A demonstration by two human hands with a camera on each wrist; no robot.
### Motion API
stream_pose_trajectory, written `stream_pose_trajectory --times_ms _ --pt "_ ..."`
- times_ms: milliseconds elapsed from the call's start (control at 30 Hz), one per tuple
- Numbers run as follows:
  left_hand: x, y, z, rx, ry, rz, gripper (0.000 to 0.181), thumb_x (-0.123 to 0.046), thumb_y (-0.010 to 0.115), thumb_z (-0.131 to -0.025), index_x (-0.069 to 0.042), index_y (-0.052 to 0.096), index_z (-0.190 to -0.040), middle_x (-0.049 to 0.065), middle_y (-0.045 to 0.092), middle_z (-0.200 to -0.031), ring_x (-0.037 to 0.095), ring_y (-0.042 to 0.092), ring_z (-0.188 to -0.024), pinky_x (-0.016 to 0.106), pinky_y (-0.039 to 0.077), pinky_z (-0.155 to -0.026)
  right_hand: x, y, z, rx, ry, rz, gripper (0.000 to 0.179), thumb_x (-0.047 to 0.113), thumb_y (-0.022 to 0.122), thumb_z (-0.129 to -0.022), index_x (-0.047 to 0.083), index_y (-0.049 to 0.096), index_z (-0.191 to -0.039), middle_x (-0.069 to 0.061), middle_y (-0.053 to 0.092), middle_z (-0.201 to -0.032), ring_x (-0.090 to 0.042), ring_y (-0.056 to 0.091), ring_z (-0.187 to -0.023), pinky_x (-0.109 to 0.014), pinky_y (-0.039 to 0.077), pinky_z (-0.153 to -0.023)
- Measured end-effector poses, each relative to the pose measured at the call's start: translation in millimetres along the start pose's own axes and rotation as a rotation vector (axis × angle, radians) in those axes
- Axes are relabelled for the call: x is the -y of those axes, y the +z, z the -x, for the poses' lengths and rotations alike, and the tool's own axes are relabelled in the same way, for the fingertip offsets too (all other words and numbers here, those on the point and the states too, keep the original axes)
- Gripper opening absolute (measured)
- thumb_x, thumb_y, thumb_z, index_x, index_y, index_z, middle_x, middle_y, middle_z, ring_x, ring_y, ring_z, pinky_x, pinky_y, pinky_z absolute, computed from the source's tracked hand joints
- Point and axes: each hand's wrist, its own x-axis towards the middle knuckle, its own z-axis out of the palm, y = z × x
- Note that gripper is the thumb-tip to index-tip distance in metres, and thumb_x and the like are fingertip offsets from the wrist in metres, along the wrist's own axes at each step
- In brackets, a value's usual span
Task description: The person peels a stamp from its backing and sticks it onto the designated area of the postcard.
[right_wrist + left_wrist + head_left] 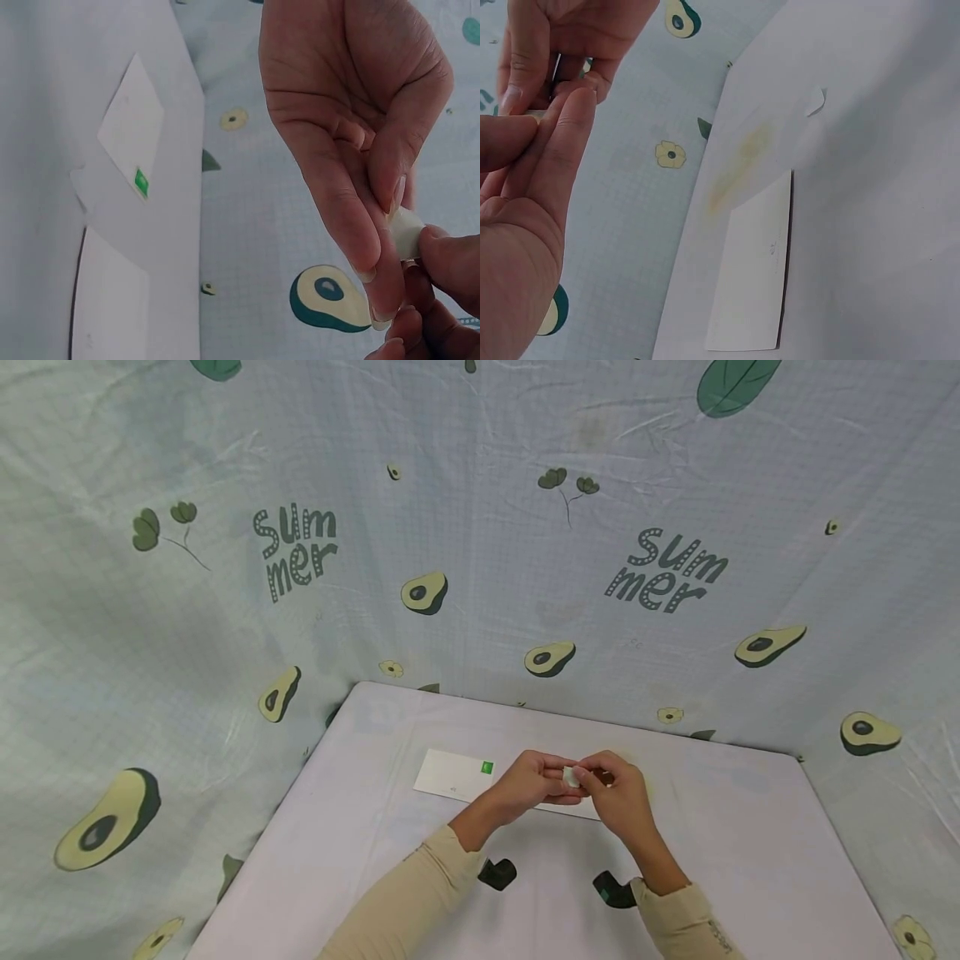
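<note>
Above the table my left hand point(525, 787) and right hand point(621, 797) meet at a small pale square piece point(572, 777). The left hand pinches it with its thumb against the fingers, palm turned up, as the right wrist view shows. From the other side, the right thumb and fingertips grip the same piece point(406, 234). Fingers hide much of it, and I cannot tell what it is made of. Below the hands lies a plain white card point(754, 281), partly hidden in the head view. Left of it is a white card with a green square point(453, 775).
A small white scrap point(817, 102) lies on the white table point(360, 860) in the left wrist view. A yellowish stain point(740, 166) marks the tabletop. A cloth curtain point(480, 543) printed with avocados hangs behind the table's back edge. Dark curved devices point(498, 874) show beside the sleeves.
</note>
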Motion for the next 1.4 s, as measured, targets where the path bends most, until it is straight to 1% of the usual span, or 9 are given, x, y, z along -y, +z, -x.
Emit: stream_pose_trajectory --times_ms 367,500,633,733,867,967,1033,1200,1400 --pt "-0.4 0.2 -0.9 -0.003 -0.001 0.012 0.029 0.000 0.061 -0.102 0.004 0.069 -0.130 0.023 0.075 -0.122 0.040 0.072 -0.118 0.033 0.063 -0.091 -2 -4 -0.9 -0.023 -0.055 -0.024 0.004 0.000 0.074 -0.093 0.002 0.077 -0.096 -0.010 0.072 -0.089 -0.002 0.063 -0.077 -0.017 0.056 -0.070" --pt "-0.2 -0.3 -1.1 0.007 -0.001 0.007 0.028 0.001 0.061 -0.102 0.003 0.070 -0.129 0.023 0.075 -0.121 0.034 0.076 -0.114 0.034 0.063 -0.092 -1 -4 -0.8 -0.022 -0.024 -0.021 0.005 0.000 0.074 -0.094 0.003 0.077 -0.096 -0.011 0.072 -0.090 -0.004 0.062 -0.078 -0.017 0.055 -0.070" --pt "0.0 -0.3 -0.6 0.010 0.013 -0.011 0.032 0.001 0.061 -0.102 0.001 0.068 -0.133 0.023 0.076 -0.120 0.035 0.076 -0.113 0.043 0.060 -0.097 0 -5 -0.7 -0.017 0.014 -0.029 0.005 0.002 0.073 -0.095 0.002 0.077 -0.098 -0.013 0.073 -0.093 -0.008 0.063 -0.078 -0.018 0.055 -0.069" --pt "0.9 0.0 0.1 0.000 0.036 -0.042 0.039 -0.001 0.062 -0.102 -0.004 0.063 -0.140 0.022 0.077 -0.118 0.035 0.076 -0.112 0.047 0.058 -0.099 0 -6 -0.7 -0.014 0.034 -0.053 0.007 0.003 0.072 -0.096 0.001 0.077 -0.100 -0.015 0.074 -0.094 -0.010 0.063 -0.077 -0.019 0.055 -0.067" --pt "3.3 0.2 2.1 -0.021 0.068 -0.091 0.045 -0.002 0.065 -0.101 -0.007 0.060 -0.145 0.020 0.078 -0.119 0.037 0.076 -0.113 0.042 0.061 -0.096 -1 -7 -0.6 -0.003 0.066 -0.100 0.007 0.005 0.072 -0.097 0.001 0.077 -0.101 -0.017 0.074 -0.095 -0.014 0.065 -0.077 -0.021 0.057 -0.067" --pt "4.3 0.1 3.7 -0.035 0.087 -0.124 0.043 -0.003 0.066 -0.100 -0.007 0.062 -0.143 0.018 0.077 -0.122 0.036 0.076 -0.113 0.039 0.062 -0.095 -2 -9 -0.5 0.000 0.106 -0.141 0.007 0.006 0.073 -0.097 0.001 0.076 -0.101 -0.015 0.073 -0.094 -0.015 0.066 -0.076 -0.022 0.057 -0.067" --pt "3.7 -0.1 4.4 -0.040 0.098 -0.143 0.041 -0.003 0.066 -0.101 -0.006 0.063 -0.142 0.018 0.076 -0.124 0.034 0.076 -0.114 0.042 0.061 -0.097 -2 -10 -0.9 0.002 0.142 -0.175 0.008 0.006 0.072 -0.097 0.001 0.075 -0.102 -0.013 0.071 -0.092 -0.015 0.064 -0.075 -0.021 0.055 -0.066" --pt "1.1 -1.6 5.6 -0.043 0.120 -0.247 0.040 -0.010 0.067 -0.102 -0.008 0.065 -0.142 0.015 0.074 -0.130 0.027 0.075 -0.116 0.041 0.060 -0.102 -1 -13 -2.7 0.025 0.231 -0.255 0.012 0.008 0.070 -0.099 -0.002 0.072 -0.105 -0.003 0.065 -0.084 -0.013 0.059 -0.071 -0.022 0.054 -0.064" --pt "0.7 -2.3 7.4 -0.037 0.138 -0.376 0.037 -0.021 0.065 -0.104 -0.009 0.067 -0.139 0.010 0.076 -0.129 0.023 0.076 -0.115 0.034 0.061 -0.099 -2 -15 -2.3 0.051 0.310 -0.274 0.018 0.012 0.069 -0.101 -0.004 0.072 -0.106 0.000 0.060 -0.076 -0.013 0.056 -0.069 -0.024 0.052 -0.063"
